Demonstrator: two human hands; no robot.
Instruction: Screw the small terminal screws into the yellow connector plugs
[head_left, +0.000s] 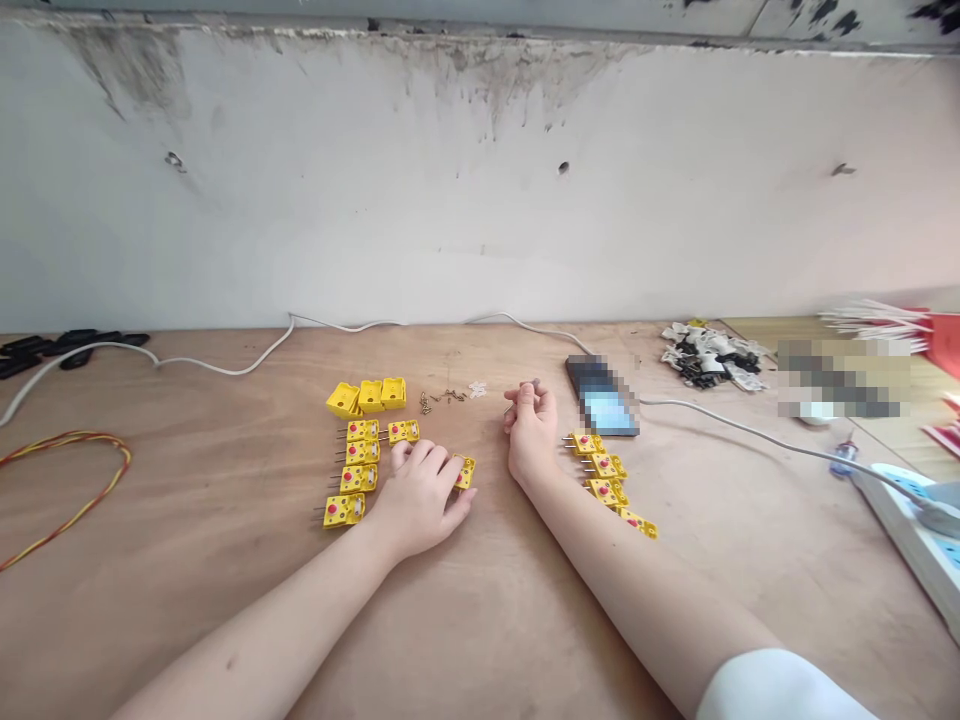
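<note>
My left hand rests low on the table with its thumb and forefinger around a yellow two-pin plug, partly hidden by the fingers. My right hand is closed, raised a little to the right, around a small thin tool; only its dark end and a thin tip show. Left of my left hand, yellow plugs with red dots lie in a column, pins leftward, with another plug beside them. Several more plugs line up beside my right forearm. Yellow covers, brass screws and small clear pieces lie behind.
A phone lies right of my right hand. Farther right are a pile of white and black parts, a small blue screwdriver and a power strip. White cable runs along the back; yellow-red wire loops at left.
</note>
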